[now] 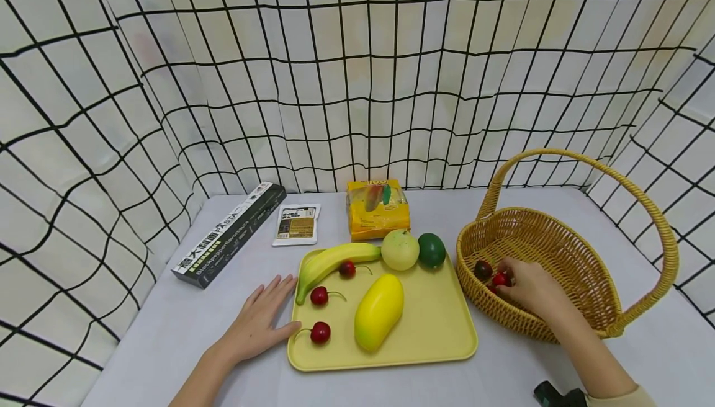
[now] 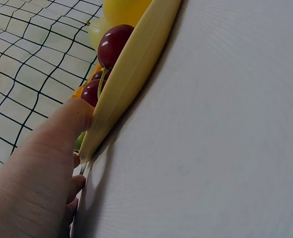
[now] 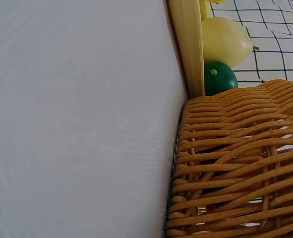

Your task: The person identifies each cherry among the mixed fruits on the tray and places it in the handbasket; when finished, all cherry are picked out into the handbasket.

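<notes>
My left hand (image 1: 258, 321) lies with fingers spread at the left edge of a yellow tray (image 1: 430, 339), thumb on the rim. On that tray are a banana (image 1: 329, 263), a yellow mango (image 1: 380, 312), a pale green round fruit (image 1: 400, 249), a dark green fruit (image 1: 432, 250) and three cherries, the nearest cherry (image 1: 320, 332) close to my thumb. Inside the wicker basket (image 1: 581, 258), my right hand (image 1: 527, 284) pinches a red cherry (image 1: 501, 280) between thumb and fingers. Beside it sits a dark round fruit (image 1: 483, 270). The right wrist view shows the basket's woven side (image 3: 245, 163), which hides that hand.
Behind the tray stand a yellow packet (image 1: 378, 211) and a small white sachet (image 1: 297, 224). A black pasta box (image 1: 230, 233) lies at the left. The basket's tall handle (image 1: 642, 193) arches over its right side. Black netting (image 1: 368, 81) surrounds the table.
</notes>
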The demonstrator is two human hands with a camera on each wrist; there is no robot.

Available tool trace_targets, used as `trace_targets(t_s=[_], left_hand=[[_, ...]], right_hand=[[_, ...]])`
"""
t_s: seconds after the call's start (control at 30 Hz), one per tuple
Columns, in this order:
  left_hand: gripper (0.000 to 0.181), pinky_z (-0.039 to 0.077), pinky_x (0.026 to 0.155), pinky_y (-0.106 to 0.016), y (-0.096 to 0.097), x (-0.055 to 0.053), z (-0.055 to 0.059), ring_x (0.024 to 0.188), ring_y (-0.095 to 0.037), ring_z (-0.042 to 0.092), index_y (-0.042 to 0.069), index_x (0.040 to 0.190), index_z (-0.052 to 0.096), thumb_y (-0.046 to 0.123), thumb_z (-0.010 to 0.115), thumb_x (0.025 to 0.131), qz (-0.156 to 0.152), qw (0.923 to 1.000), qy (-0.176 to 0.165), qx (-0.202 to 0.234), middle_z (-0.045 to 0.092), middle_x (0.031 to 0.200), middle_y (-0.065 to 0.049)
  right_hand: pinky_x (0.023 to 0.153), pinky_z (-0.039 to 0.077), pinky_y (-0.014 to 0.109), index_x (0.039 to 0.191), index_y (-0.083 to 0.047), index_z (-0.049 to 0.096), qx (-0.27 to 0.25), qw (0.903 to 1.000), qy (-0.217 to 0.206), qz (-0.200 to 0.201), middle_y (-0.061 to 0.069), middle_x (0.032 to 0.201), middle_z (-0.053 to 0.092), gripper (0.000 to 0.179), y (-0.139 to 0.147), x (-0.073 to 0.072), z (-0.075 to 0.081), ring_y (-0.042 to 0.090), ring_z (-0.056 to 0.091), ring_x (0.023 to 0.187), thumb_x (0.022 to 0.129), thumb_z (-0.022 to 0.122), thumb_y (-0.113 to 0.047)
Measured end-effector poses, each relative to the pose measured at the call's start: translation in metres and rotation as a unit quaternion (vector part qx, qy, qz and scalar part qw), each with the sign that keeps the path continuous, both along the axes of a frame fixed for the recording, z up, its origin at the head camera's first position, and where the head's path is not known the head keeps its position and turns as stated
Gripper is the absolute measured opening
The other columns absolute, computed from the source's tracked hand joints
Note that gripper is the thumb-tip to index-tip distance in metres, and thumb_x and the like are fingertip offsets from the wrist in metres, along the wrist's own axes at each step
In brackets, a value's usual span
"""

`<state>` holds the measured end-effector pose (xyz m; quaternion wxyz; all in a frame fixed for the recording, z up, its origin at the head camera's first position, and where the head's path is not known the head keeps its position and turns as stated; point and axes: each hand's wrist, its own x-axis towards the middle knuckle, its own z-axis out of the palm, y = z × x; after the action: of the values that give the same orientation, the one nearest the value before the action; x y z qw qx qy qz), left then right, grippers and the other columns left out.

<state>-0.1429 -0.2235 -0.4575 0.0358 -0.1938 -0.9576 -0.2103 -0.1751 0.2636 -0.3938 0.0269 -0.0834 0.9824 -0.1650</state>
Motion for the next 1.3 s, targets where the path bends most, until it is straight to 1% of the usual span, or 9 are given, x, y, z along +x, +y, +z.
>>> trace_targets(t_s=[0.23,0.47,0.63,0.77,0.97,1.1,1.2,1.3], left_hand=[[0.081,0.013,0.107,-0.052,0.0007,0.0003,0.0000,0.134,-0.032,0.024,0.007,0.142,0.032,0.052,0.060,0.081,-0.005,0.9998,0.016,0.007,0.034,0.144,-0.011],[0.081,0.012,0.107,-0.051,0.0001,0.0010,-0.0002,0.134,-0.031,0.024,0.007,0.143,0.032,0.052,0.060,0.081,-0.004,0.9998,0.018,0.009,0.034,0.145,-0.011],[0.081,0.012,0.107,-0.051,0.0000,0.0002,-0.0012,0.134,-0.032,0.024,0.006,0.142,0.033,0.051,0.061,0.080,-0.005,0.9997,0.021,0.010,0.034,0.144,-0.011],[0.081,0.012,0.107,-0.052,0.0005,-0.0001,-0.0010,0.134,-0.033,0.024,0.006,0.142,0.034,0.051,0.062,0.080,-0.004,0.9998,0.018,0.011,0.035,0.144,-0.012],[0.082,0.010,0.108,-0.050,0.0008,-0.0002,-0.0004,0.135,-0.030,0.022,0.008,0.143,0.032,0.053,0.060,0.080,0.001,1.0000,0.005,0.005,0.033,0.145,-0.010],[0.082,0.011,0.108,-0.051,0.0008,-0.0005,-0.0003,0.135,-0.031,0.022,0.008,0.142,0.032,0.053,0.061,0.080,-0.001,0.9999,0.008,0.006,0.033,0.145,-0.011],[0.082,0.011,0.107,-0.051,0.0004,-0.0005,-0.0006,0.135,-0.031,0.023,0.007,0.142,0.033,0.053,0.061,0.080,-0.003,0.9999,0.014,0.008,0.033,0.145,-0.011],[0.083,0.010,0.108,-0.050,-0.0006,-0.0002,-0.0012,0.135,-0.030,0.022,0.008,0.143,0.032,0.053,0.060,0.080,-0.002,0.9999,0.012,0.005,0.032,0.145,-0.010]], right_hand=[[0.056,0.050,0.041,0.102,0.000,0.060,0.010,0.9999,-0.004,-0.012,0.009,0.081,0.062,0.031,0.0008,0.0003,-0.0001,0.027,0.060,0.074,0.078,0.071,-0.015],[0.056,0.050,0.040,0.103,0.000,0.060,0.001,0.9999,0.002,-0.011,0.008,0.080,0.063,0.033,0.0024,0.0008,-0.0019,0.026,0.060,0.073,0.078,0.071,-0.018],[0.056,0.050,0.039,0.102,0.002,0.060,-0.008,0.9998,0.017,-0.009,0.008,0.079,0.063,0.033,0.0022,0.0013,-0.0027,0.025,0.060,0.071,0.078,0.071,-0.018],[0.054,0.050,0.038,0.105,0.004,0.059,-0.007,0.9996,0.025,-0.010,0.008,0.078,0.062,0.037,0.0021,0.0014,-0.0017,0.024,0.060,0.069,0.079,0.071,-0.021],[0.055,0.051,0.039,0.105,0.002,0.060,-0.009,0.9987,0.046,-0.019,0.013,0.084,0.063,0.038,0.0019,0.0026,-0.0010,0.029,0.061,0.074,0.080,0.070,-0.024],[0.056,0.051,0.040,0.108,0.001,0.060,-0.010,0.9981,0.055,-0.025,0.016,0.089,0.064,0.038,0.0016,0.0027,-0.0001,0.031,0.061,0.077,0.081,0.068,-0.024],[0.057,0.051,0.040,0.109,0.001,0.059,-0.010,0.9977,0.062,-0.024,0.018,0.091,0.064,0.038,0.0009,0.0027,0.0011,0.031,0.061,0.078,0.081,0.068,-0.024],[0.058,0.052,0.041,0.108,0.001,0.060,-0.014,0.9971,0.072,-0.021,0.018,0.092,0.064,0.037,-0.0005,0.0042,0.0028,0.031,0.062,0.078,0.081,0.068,-0.024]])
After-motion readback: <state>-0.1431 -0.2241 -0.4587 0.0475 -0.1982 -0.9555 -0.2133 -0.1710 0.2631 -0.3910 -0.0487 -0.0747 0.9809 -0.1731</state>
